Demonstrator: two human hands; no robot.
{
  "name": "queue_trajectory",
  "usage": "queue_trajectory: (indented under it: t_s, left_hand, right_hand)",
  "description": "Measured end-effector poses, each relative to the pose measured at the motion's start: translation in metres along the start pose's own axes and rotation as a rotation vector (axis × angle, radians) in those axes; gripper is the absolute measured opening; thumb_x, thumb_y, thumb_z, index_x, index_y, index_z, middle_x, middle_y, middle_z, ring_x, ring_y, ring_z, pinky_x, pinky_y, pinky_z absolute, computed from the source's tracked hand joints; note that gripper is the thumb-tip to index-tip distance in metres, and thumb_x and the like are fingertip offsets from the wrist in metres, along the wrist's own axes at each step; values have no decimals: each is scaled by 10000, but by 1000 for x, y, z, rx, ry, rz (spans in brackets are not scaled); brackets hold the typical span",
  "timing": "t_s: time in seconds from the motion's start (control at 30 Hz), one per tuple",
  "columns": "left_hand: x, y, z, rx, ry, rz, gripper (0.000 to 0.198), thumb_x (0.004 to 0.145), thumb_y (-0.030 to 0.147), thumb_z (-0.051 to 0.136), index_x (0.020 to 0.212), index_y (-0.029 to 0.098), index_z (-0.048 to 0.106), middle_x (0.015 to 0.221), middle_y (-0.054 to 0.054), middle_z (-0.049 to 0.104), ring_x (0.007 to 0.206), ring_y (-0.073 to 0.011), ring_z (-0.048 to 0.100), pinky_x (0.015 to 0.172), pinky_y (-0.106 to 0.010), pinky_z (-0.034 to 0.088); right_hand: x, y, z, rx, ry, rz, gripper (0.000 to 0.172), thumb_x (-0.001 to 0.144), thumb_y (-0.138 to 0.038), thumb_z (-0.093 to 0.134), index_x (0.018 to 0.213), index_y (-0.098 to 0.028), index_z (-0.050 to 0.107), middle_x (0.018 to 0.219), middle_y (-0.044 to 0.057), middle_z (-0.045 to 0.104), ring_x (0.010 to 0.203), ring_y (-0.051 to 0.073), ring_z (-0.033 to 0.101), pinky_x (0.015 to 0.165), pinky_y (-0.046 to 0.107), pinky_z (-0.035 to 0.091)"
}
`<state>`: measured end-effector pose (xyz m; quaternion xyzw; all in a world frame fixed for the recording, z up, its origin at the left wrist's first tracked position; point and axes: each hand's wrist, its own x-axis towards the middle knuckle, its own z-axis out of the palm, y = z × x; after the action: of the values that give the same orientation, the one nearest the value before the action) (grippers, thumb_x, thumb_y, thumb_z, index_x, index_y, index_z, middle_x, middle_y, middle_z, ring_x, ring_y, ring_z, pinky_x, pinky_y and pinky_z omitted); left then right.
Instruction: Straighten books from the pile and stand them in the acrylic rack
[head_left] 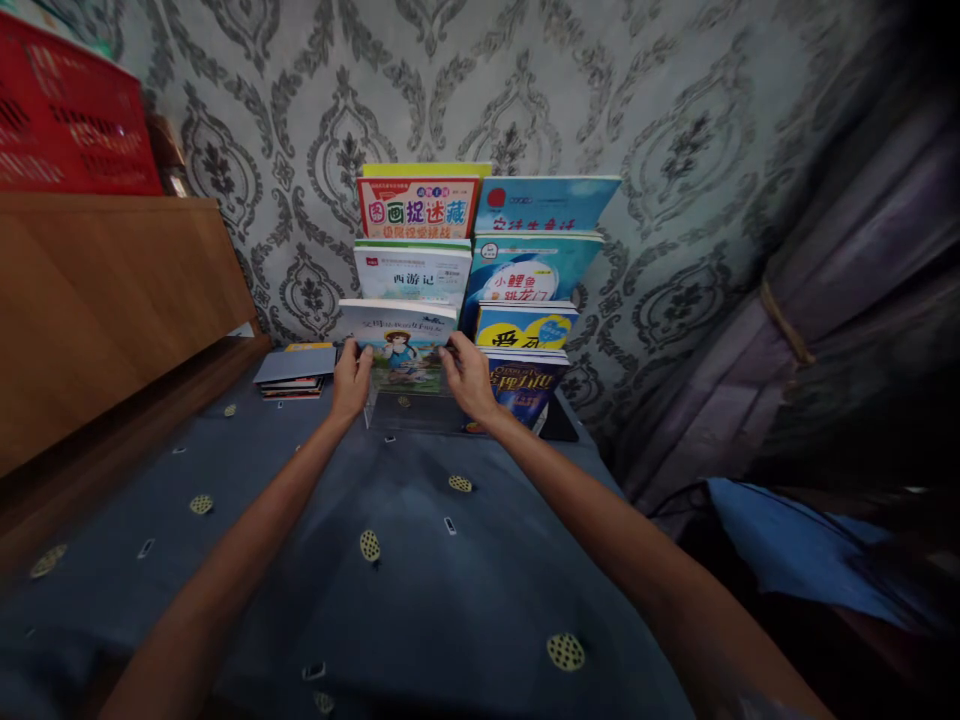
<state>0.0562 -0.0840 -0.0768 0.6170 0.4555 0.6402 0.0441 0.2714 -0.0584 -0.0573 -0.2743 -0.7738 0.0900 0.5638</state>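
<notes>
Damask-patterned wallpaper (517, 110) backs a dark blue cloth (450, 610), with a red plastic basket (75, 120) on a wooden cabinet (112, 320) at left and a small book stack (296, 372) near the clear stand (412, 412). Front books hide the lower covers behind — the titles 图画捉迷藏 (418, 207), 西游记 (412, 275) and 小鲤鱼跳龙门 (517, 275) can be read. Frontmost in the left column, a storybook (401, 350) with a straw-hatted figure is between the left hand (352, 378) and right hand (469, 375) — their grip holds its side edges; its title is blurred.

Pale-topped picture book (403, 348), apparently upright
</notes>
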Motion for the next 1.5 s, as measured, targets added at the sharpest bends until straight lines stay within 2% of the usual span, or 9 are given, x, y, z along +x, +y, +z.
queue_trajectory:
  t_s: [0.2, 0.47, 0.7, 0.8, 0.9, 1.03, 1.27, 1.5]
  left_hand:
    - [0, -5, 1, 77, -9, 11, 253, 993, 364, 437, 785, 230, 386, 718, 36, 417, 686, -142, 434, 660, -251, 347]
    - [5, -13, -1, 186, 8, 8, 222, 972, 336, 472, 788, 225, 414, 769, 6, 473, 749, -169, 476, 714, -277, 383]
    - [15, -15, -1, 245, 2, 14, 138, 984, 298, 423, 975, 200, 519, 934, -65, 602, 898, -216, 577, 842, -332, 448]
    - [19, -14, 0, 261, -5, 28, 151, 983, 298, 427, 1026, 194, 528, 1003, -91, 625, 974, -236, 595, 897, -359, 462]
    - [21, -12, 1, 310, -18, 37, 180, 987, 306, 418, 1076, 194, 526, 1060, -111, 630, 1029, -251, 595, 927, -380, 468]
    - [20, -11, 3, 399, -50, 42, 204, 993, 305, 371, 1032, 194, 537, 1033, -128, 630, 1040, -273, 590, 946, -412, 464]
    - [20, -11, 7, 478, -72, 41, 233, 1001, 309, 327, 985, 196, 531, 1009, -146, 639, 1030, -290, 599, 936, -423, 464]
    - [30, -14, 10, 541, -73, 30, 252, 1012, 304, 298, 930, 202, 514, 999, -153, 659, 1022, -290, 622, 935, -423, 462]
  right_hand:
    - [-2, 3, 0, -16, -3, 14, 218, 950, -247, 453, 1093, -181, 603, 1013, 115, 683, 933, 257, 617, 851, 416, 503]
    - [-3, 4, 5, -82, -41, 25, 210, 937, -206, 442, 1081, -190, 594, 1033, 105, 685, 958, 254, 621, 886, 429, 509]
    - [-6, 15, 11, -271, -115, 121, 244, 912, -147, 418, 1061, -159, 612, 1044, 146, 678, 987, 277, 627, 897, 416, 511]
    - [-11, 18, 12, -289, -105, 135, 311, 904, -143, 422, 1163, -145, 592, 1088, 165, 672, 1014, 291, 630, 918, 435, 516]
    - [-18, 18, 15, -295, -77, 163, 428, 916, -162, 410, 1331, -110, 500, 1204, 204, 647, 1085, 308, 629, 963, 472, 516]
    - [-24, 19, 21, -281, -66, 228, 547, 908, -183, 426, 1444, -79, 384, 1311, 227, 614, 1189, 323, 607, 1017, 493, 502]
    - [-22, 13, 28, -264, -80, 227, 575, 858, -133, 425, 1432, -114, 410, 1322, 174, 635, 1197, 295, 613, 1039, 445, 496]
    - [-15, 6, 31, -339, -99, 276, 494, 858, -81, 389, 1339, -127, 495, 1262, 172, 653, 1160, 287, 617, 1020, 417, 488]
